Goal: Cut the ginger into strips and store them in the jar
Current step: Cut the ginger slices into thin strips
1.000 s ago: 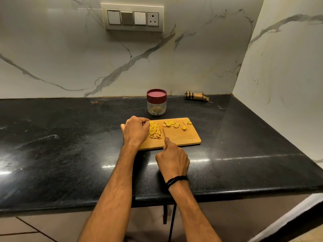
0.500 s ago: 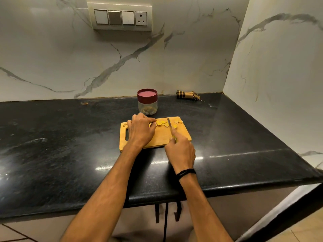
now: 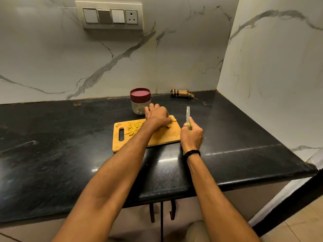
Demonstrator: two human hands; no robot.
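Counter: black stone (image 3: 52, 145), with marble walls behind it and on the right.
Board: a wooden board (image 3: 166, 135) lies flat on the counter in the middle, with its handle slot at the 9 o'clock end.
Ginger strips: a loose heap of yellow ginger strips (image 3: 133, 128) lies on the board at 9 o'clock from its centre, just beside the slot. A few small scraps sit at the 10 o'clock corner.
Ginger pieces: some uncut ginger pieces (image 3: 172, 121) show at the 2 o'clock corner of the board, mostly hidden under the left hand.
Left hand: the left hand (image 3: 157, 117) is on the board with the knuckles up and the fingers bent down over the ginger pieces. I cannot tell if it grasps them or only presses on them.
Right hand: the right hand (image 3: 191, 135) is at 3 o'clock from the board, above the counter, clenched around the handle of a knife (image 3: 188, 113). The blade points up and away, clear of the board. A dark wristband (image 3: 191, 152) is on the wrist.
Jar: a clear jar (image 3: 139, 107) stands upright on the counter at 12 o'clock from the board, close to it. Its maroon lid (image 3: 140, 93) is on.
Cloth roll: a striped cloth roll (image 3: 181, 93) lies at 1 o'clock from the jar, against the back wall.
Switch panel: a switch panel (image 3: 110, 15) is on the wall, high at 11 o'clock from the jar.
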